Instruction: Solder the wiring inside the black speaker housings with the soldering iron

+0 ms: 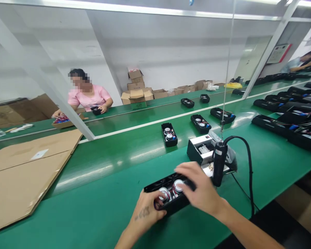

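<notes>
A black speaker housing (177, 204) lies at a slant on the green bench in front of me, its open side up. Two round white-backed speakers (178, 186) with red and black wires show inside it. My left hand (147, 207) grips the housing's left end, thumb on the near wall and fingers over the rim. Over the right end is my right hand (203, 186), fingers curved and apart from the thumb, slightly blurred; I see nothing held in it. Just right of it hangs a black electric screwdriver (219, 162) on a cord, in front of a screw feeder (197, 147).
Similar housings (169, 135) stand on the green conveyor (129, 148) beyond, with more piled at right (287, 128). Flattened cardboard (28, 180) covers the left side. Across the line sits a co-worker (89, 98) holding a small black part. A cable (250, 173) loops down at right.
</notes>
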Available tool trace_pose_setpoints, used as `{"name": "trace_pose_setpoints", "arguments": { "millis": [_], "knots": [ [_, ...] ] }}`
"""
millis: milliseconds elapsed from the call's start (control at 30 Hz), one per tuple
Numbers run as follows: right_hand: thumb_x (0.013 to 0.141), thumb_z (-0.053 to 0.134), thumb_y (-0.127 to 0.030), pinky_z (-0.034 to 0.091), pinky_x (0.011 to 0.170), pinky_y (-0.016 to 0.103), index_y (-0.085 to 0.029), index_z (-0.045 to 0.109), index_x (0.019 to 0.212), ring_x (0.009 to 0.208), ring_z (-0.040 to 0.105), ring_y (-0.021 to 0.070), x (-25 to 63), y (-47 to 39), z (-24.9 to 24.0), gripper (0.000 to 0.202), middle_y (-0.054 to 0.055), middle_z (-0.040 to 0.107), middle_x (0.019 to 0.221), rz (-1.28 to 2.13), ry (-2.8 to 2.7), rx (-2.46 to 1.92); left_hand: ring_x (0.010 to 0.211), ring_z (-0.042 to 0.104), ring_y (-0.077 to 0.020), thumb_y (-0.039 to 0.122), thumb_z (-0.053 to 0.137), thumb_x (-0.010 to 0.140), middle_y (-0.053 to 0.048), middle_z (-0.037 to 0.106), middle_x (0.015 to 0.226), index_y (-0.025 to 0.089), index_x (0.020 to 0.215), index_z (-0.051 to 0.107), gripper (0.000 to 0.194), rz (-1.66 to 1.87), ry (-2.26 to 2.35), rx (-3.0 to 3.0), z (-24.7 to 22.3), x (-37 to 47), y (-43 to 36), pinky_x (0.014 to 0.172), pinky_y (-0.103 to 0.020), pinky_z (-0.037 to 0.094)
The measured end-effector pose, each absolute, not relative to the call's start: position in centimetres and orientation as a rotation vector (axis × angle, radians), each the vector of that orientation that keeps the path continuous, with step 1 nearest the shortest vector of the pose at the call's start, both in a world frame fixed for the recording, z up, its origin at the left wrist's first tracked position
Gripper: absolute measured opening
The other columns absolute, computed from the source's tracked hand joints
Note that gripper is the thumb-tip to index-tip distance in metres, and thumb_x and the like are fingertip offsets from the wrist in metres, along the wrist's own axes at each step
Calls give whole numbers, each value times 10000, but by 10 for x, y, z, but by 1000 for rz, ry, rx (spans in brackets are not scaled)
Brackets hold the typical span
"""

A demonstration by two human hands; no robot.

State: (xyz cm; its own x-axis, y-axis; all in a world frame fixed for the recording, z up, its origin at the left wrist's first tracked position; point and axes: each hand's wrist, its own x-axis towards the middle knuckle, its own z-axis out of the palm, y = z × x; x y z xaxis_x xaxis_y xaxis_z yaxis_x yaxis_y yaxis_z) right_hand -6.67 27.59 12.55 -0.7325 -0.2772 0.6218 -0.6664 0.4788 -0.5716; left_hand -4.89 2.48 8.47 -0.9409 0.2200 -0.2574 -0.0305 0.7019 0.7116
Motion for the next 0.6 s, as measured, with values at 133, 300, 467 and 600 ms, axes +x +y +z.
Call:
{"name": "trace_pose_setpoints", "arguments": {
  "millis": [133,300,467,600],
  "knots": [
    [915,796,-364,512,875,405,-227,644,1314,978,588,238,-58,350,110,448,102,602,1192,1006,-1812,-87,859,706,-211,159,708,732,32,758,852,290,933,797,256,856,2827,399,67,-26,26,1297,-684,148],
    [953,684,-581,540,900,457,-223,668,1209,1045,674,299,-78,384,75,440,113,723,1147,1381,-2276,-262,907,746,-232,214,704,786,20,784,941,334,976,799,244,747,2835,564,51,-31,15,1275,-806,92],
    [877,789,-523,516,626,337,-211,588,1029,576,585,167,-79,372,59,401,-32,625,656,1868,-2015,-126,894,759,-250,153,772,700,39,787,893,334,893,794,265,685,3045,600,41,-30,17,1251,-793,256],
    [919,782,-426,455,581,303,-214,577,1150,520,518,127,-76,382,84,375,-79,555,624,1937,-1788,-88,896,769,-265,134,814,646,68,782,852,345,839,780,288,562,3242,673,34,-22,26,1242,-714,363]
  ]
}}
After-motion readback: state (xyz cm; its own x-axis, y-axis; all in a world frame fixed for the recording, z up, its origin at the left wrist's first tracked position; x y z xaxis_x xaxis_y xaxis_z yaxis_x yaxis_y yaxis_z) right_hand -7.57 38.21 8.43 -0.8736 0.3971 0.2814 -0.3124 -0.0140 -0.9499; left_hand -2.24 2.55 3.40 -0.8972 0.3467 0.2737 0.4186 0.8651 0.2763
